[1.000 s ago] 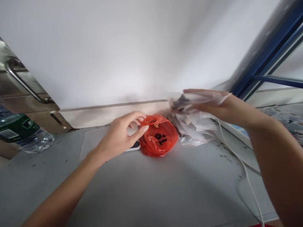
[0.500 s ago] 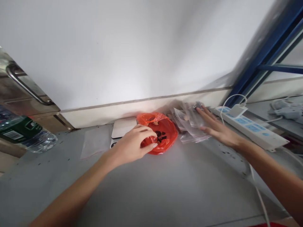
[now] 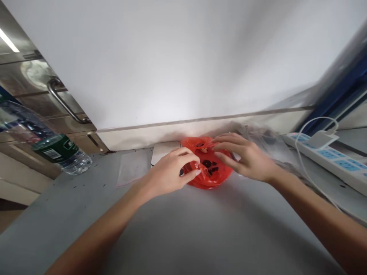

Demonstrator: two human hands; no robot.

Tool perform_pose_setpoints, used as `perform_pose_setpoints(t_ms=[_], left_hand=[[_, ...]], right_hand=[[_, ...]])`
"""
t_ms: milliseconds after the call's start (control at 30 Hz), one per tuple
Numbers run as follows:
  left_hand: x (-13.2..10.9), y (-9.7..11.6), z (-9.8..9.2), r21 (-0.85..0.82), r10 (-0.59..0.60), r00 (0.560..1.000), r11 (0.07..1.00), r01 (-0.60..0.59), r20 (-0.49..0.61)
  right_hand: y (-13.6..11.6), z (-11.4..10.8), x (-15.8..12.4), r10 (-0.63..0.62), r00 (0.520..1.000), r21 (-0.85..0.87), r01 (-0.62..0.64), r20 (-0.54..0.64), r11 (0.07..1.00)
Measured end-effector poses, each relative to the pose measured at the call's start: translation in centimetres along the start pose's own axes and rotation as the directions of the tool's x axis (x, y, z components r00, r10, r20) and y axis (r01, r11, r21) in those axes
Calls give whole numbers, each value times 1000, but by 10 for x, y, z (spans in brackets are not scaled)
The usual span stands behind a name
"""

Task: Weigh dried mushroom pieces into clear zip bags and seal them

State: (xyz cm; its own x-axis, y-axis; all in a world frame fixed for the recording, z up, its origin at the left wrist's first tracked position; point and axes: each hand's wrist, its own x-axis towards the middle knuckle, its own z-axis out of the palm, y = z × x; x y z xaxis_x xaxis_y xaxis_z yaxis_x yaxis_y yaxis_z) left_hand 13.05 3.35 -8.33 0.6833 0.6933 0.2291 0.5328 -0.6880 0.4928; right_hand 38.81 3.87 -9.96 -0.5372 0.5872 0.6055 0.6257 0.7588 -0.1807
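A red plastic bag (image 3: 210, 183) lies spread open on the grey tabletop, with several dark pieces (image 3: 210, 166) and a few light brown bits inside. My left hand (image 3: 174, 168) pinches the bag's left rim between thumb and fingers. Over the bag's right side hovers my right hand (image 3: 243, 154), fingers apart and nothing visible in them; whether it touches the rim I cannot tell. Partly behind my left hand is a small white scale (image 3: 162, 151). Clear plastic bags (image 3: 266, 141) lie to the right, partly hidden by my right hand.
A flat clear bag (image 3: 132, 168) lies left of the scale. Further left stands a tilted-looking water bottle (image 3: 63, 149) with a green label. At the right lies a white power strip (image 3: 329, 156) with a plugged-in charger and cable. A white wall (image 3: 172, 76) rises behind.
My right hand has moved left from the clear bags to the red bag. The left hand keeps its pinch on the rim. The whole view has shifted a little to the left.
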Motion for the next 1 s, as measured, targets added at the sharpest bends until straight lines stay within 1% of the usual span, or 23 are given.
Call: perform_pose_setpoints(t_ms=[33, 100, 167, 233, 300, 400, 433, 500, 567, 667, 767, 833, 867, 1000], left_hand=[[-1, -1, -4, 3, -11, 1000, 1000, 11, -1], [-3, -4, -15, 27, -66, 997, 998, 65, 29], [-7, -8, -27, 72, -150, 984, 987, 144, 92], [-12, -13, -41, 130, -244, 955, 966, 224, 171], [-17, -18, -54, 200, -367, 899, 925, 324, 240], [-24, -28, -71, 293, -550, 771, 832, 472, 322], [-25, -32, -76, 317, -589, 734, 805, 501, 338], [-27, -42, -81, 360, -652, 681, 756, 547, 333], [-28, -54, -83, 405, -714, 637, 695, 594, 292], [-30, -72, -81, 444, -777, 581, 621, 646, 242], [-33, -88, -76, 418, -801, 534, 597, 685, 270], [-35, -96, -73, 380, -796, 515, 605, 700, 318], [-36, -98, -71, 358, -785, 516, 617, 701, 343], [-36, -102, -66, 267, -714, 551, 685, 678, 432]], right_hand=[[-6, 6, 7, -30, 999, 37, 29, 23, 999], [-17, 17, 21, -47, 996, 90, 40, 78, 995], [-25, 25, 33, -23, 992, 125, 7, 126, 992], [-31, 32, 44, 7, 985, 171, -37, 171, 985], [-37, 36, 55, 27, 971, 231, -84, 239, 969], [-45, 40, 68, 52, 925, 285, -169, 377, 943], [-47, 41, 72, 59, 907, 291, -195, 417, 937], [-50, 43, 76, 73, 879, 291, -233, 471, 928], [-52, 44, 77, 95, 872, 290, -260, 480, 921], [-53, 45, 76, 99, 889, 301, -254, 447, 919], [-52, 44, 73, 77, 916, 302, -208, 394, 931], [-49, 42, 71, 80, 923, 290, -200, 377, 936], [-48, 41, 70, 85, 922, 282, -202, 379, 938], [-41, 37, 68, 72, 915, 258, -186, 396, 948]])
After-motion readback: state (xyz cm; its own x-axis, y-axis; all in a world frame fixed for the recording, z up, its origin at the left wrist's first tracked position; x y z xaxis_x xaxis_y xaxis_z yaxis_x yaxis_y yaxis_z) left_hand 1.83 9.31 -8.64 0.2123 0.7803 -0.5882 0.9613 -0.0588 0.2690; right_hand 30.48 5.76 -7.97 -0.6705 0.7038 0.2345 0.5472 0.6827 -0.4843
